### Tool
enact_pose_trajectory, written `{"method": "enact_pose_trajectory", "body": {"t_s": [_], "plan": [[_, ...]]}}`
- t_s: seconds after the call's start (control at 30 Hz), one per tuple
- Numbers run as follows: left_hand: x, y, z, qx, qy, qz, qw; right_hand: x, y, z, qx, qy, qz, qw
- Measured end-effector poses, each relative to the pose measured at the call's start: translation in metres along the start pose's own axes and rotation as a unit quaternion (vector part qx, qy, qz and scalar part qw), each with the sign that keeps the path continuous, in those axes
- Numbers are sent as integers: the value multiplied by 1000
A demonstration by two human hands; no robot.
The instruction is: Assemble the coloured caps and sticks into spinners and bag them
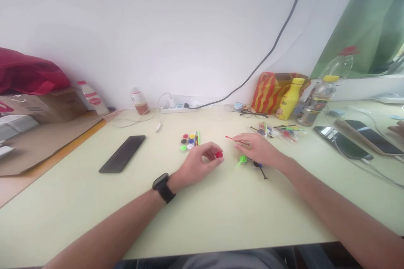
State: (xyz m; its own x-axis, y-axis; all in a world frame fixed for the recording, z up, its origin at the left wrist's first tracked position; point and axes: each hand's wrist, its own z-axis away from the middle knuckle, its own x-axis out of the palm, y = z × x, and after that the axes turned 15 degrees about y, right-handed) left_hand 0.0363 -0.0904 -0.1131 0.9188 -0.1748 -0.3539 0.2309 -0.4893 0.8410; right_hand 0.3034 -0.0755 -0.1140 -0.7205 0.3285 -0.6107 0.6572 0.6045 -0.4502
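Between the thumb and fingers of my left hand [197,162] is a small red round cap-like piece [219,154]. My right hand [259,148] pinches a thin red stick with an arrow-shaped tip [229,137], which points left. Just below the right hand lie a green round piece with a green stick [243,159] and a dark round piece with a black stick [262,171], partly covered by the hand. Beyond my left hand, several small coloured round pieces [185,141] sit grouped beside upright-lying thin sticks [197,138].
A black phone [122,154] lies at left. Bagged sticks and pieces [280,131] lie behind my right hand, near eyeglasses [253,114]. Bottles, including a yellow one [289,98], and a striped bag [267,92] stand at the back. Two phones with cables [344,143] lie right; another person's hand [397,129] shows there.
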Motion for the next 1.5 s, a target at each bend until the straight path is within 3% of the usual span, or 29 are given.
{"method": "enact_pose_trajectory", "body": {"t_s": [0.13,0.23,0.47,0.63,0.77,1.0,1.23,1.5], "plan": [[0,0,0,-31,-3,36,999,-2,-7,-2,30,75,-33,996],[1,-1,-1,-58,-8,60,996,-5,-13,-3,50,94,-48,993],[1,-5,-1,-66,-6,56,996,6,1,3,25,0,45,999],[1,-4,-1,-63,-7,53,997,14,5,4,17,-48,47,998],[1,-3,-2,-75,-6,65,995,9,-3,0,36,-1,35,999],[0,-5,-2,-96,-11,93,991,-7,-32,-6,116,66,-130,983],[0,5,-2,-99,-13,114,988,-4,-52,3,121,-43,-256,958],[2,5,-2,-46,-3,108,993,-1,-51,8,89,-59,-170,980]]}}
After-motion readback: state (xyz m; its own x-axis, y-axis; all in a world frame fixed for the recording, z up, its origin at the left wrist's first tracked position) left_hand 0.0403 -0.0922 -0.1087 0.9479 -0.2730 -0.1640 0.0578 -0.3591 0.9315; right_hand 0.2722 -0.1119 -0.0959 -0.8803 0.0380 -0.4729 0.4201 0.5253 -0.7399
